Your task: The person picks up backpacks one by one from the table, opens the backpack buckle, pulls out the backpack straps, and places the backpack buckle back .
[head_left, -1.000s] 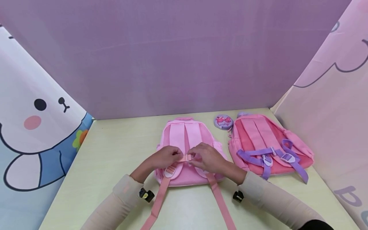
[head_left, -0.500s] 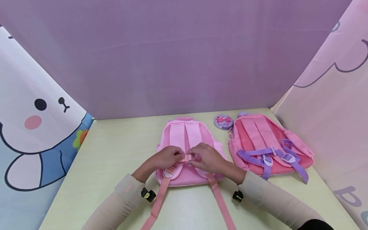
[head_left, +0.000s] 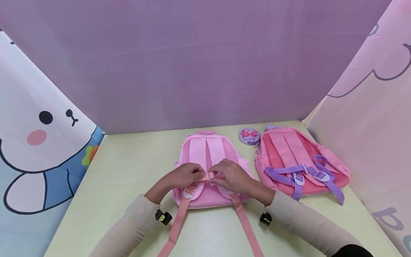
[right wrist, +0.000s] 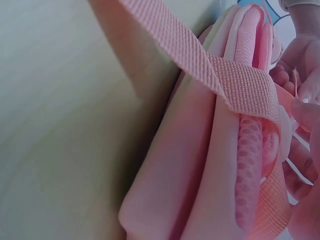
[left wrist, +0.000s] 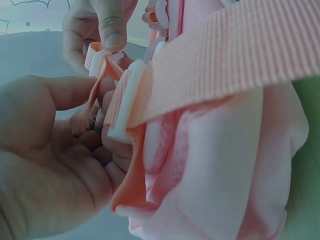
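A light pink backpack [head_left: 208, 200] lies on the table with its shoulder straps facing up. Across those straps runs a narrow orange chest strap [head_left: 201, 177] with a pale buckle [head_left: 210, 176] at its middle. My left hand [head_left: 186, 175] pinches the chest strap just left of the buckle. In the left wrist view, a frayed strap end sticks out by the thumb and index finger of my left hand [left wrist: 55, 135]. From the other side, my right hand [head_left: 232, 176] grips the buckle; its thumb lies on it in the left wrist view. The inner fingertips are partly hidden.
A second, darker pink backpack [head_left: 282, 142] with purple straps [head_left: 289, 170] lies to the right. Beside it is a small round purple pouch [head_left: 249, 136]. Two loose webbing straps [head_left: 245, 223] trail toward the table's front edge. A purple fabric wall [head_left: 205, 64] stands behind.
Both hands stay at the chest strap buckle. My left hand shifts slightly right, then back left; the backpacks stay in place.
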Tool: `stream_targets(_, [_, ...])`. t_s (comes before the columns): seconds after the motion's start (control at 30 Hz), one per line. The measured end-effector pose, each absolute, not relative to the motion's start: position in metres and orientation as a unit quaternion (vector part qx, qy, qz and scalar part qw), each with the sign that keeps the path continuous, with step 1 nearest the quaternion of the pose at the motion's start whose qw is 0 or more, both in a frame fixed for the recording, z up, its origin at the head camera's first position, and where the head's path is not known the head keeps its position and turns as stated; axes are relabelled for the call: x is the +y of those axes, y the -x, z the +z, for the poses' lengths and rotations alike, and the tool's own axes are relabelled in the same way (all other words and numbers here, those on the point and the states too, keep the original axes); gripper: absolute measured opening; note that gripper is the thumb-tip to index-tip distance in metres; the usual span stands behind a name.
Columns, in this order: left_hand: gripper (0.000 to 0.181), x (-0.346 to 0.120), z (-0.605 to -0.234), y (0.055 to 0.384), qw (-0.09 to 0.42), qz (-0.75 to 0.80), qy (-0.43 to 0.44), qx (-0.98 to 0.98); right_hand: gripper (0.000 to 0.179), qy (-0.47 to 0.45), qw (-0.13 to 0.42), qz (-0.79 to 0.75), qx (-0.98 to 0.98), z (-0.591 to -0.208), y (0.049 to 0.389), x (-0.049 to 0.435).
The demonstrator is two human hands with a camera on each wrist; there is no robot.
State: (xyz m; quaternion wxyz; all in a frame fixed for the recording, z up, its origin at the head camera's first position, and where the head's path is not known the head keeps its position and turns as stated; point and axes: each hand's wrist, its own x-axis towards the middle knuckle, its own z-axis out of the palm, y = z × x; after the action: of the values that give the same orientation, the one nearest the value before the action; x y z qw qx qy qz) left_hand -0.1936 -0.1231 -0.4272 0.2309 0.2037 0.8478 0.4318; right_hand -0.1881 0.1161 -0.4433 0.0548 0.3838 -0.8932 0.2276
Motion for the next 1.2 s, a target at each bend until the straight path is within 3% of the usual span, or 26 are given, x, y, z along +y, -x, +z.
stream_targets(1.2, [0.019, -0.1223, -0.4275, 0.1938, 0.218, 0.442, -0.198, 0.847, 0.031, -0.37, 0.048, 0.24, -0.896, -0.4439, 0.1872, 0.1151])
